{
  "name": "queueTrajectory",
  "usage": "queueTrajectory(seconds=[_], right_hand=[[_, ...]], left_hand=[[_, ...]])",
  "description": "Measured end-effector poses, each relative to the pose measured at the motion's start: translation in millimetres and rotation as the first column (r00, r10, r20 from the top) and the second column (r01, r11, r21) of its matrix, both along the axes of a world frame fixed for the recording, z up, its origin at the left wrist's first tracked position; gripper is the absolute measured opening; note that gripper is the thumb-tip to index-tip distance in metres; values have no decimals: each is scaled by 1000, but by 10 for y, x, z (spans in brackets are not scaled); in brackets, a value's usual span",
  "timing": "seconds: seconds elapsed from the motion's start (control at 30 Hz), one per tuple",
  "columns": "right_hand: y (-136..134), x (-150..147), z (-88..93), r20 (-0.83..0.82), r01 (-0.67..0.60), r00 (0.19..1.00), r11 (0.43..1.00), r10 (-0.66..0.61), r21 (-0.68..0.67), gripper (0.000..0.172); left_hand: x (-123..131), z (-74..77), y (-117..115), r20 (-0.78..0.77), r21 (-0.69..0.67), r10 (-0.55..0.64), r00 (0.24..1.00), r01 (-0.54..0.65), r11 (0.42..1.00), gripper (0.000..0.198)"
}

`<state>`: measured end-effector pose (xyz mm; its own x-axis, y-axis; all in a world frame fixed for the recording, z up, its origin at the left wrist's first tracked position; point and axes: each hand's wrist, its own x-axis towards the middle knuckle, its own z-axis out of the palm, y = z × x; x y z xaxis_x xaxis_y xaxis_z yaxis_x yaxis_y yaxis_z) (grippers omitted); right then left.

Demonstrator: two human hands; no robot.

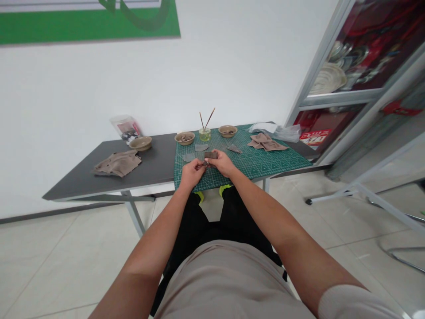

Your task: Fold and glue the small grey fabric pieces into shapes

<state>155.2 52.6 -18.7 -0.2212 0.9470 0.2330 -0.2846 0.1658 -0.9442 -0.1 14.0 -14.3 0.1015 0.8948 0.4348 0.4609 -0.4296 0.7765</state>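
Right hand (223,164): pinched small brown piece (210,155) from its right side, centre of frame, above green mat (252,164) | Left hand (192,173): curled in close at lower left, could not tell whether gripping | Handling: judged light, fairly stiff, perhaps brittle; best held gently by opposite edges, off the flat face

Left hand (193,173) and right hand (223,163): one each. Brown rectangular piece (210,155) held: one. Bench (160,163): one. Green mat (259,164): one. Thin flat pieces (201,147) lying on it: three visible. Bowls (141,146): three. Glass jar (205,135): one. Slender sticks (210,118) standing inside: two. Crumpled cloths (117,164): two. Plastic bag (288,133): one.
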Motion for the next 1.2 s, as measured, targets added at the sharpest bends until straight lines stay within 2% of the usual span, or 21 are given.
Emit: queueTrajectory(seconds=[0.17, 0.4, 0.57, 0.7, 0.8, 0.87, 1.1, 1.2], right_hand=[[-15, 24, 7, 1, -53, 999, 999, 53, 3, 42], [25, -3, -28, 17, 10, 1000, 1000, -10, 0, 40], [78, -58, -64, -3, 167, 986, 985, -167, -35, 38], [92, -66, -50, -69, 186, 979, 981, -190, -60, 37], [84, -50, -33, -98, 153, 982, 985, -161, -83, 37], [76, -39, -26, -104, 131, 985, 987, -141, -95, 36], [38, -13, -8, -108, 105, 988, 991, -113, -84, 32], [21, 0, 4, -122, 61, 990, 994, -71, -91, 33]], left_hand=[[-32, -48, 57, 190, -59, -20, 982, 31, 998, 15], [-25, -44, 43, 45, -40, -28, 999, 30, 999, 13], [-23, -76, 72, 96, -19, -43, 994, 45, 999, 14], [-40, -67, 122, 246, -21, -3, 969, 9, 1000, 17], [-48, -41, 150, 401, -18, -30, 915, 41, 999, 25], [-50, -37, 166, 440, -4, -41, 897, 48, 999, 29], [-67, -67, 207, 429, -5, -42, 902, 49, 999, 30], [-85, -39, 193, 331, -15, -33, 943, 40, 999, 28]])
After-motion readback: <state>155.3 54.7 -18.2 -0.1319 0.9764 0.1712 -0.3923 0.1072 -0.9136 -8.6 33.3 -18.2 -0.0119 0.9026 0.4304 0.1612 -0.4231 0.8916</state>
